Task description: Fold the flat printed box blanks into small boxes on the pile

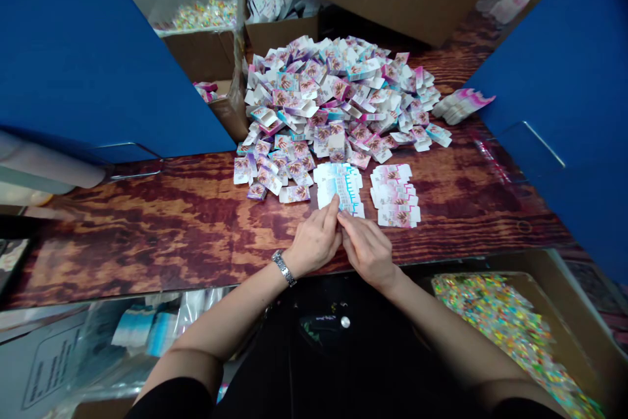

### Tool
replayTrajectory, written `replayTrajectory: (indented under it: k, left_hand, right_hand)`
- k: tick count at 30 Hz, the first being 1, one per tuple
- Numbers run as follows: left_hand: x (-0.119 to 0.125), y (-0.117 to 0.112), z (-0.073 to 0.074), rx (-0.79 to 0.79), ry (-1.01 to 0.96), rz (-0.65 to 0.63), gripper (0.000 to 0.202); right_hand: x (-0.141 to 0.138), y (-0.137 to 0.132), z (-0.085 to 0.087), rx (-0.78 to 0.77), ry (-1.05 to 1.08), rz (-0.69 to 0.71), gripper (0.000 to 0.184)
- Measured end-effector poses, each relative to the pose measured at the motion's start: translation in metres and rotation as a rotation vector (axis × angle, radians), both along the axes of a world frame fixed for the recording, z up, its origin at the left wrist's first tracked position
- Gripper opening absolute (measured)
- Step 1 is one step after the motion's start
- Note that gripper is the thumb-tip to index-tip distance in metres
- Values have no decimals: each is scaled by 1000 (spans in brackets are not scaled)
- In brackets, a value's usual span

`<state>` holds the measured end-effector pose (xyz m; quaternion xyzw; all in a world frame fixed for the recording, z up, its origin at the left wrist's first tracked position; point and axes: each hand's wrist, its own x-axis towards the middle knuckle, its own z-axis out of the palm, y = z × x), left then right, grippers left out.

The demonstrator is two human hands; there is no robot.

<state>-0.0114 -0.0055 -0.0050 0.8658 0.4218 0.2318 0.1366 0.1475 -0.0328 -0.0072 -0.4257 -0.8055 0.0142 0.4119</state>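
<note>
At six o'clock from the blue-printed flat cartons (339, 184), left hand (315, 240) and right hand (367, 247) met, fingers bunched; any grip was indiscernible. Thin cartons probably wanted light, even pressure.

Those little boxes (318, 89) were all purple, pink and blue lol
One carton stack (337, 185) was white and turquoise, the other stack (396, 194) white and pink; tabletop (186, 223) was streaky reddish-brown woodgrain, side panels (112, 59) solid blue, shirt (387, 360) mostly black.
</note>
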Motion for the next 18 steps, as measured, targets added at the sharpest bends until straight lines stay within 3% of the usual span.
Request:
replayTrajectory:
  k: [3,9,15,18]
  left_hand:
    - [0,-1,0,-10,-4,15,70]
    - [2,-2,-4,-14,-48,-13,72]
    - [0,3,2,-4,-73,34,71]
    - [2,2,1,37,-62,34,72]
  right_hand:
    - [1,3,0,-49,28,5,56]
    - [-2,0,-7,9,-12,12,62]
    - [-4,1,3,-285,236,-8,46]
    - [-6,1,3,-304,229,-27,46]
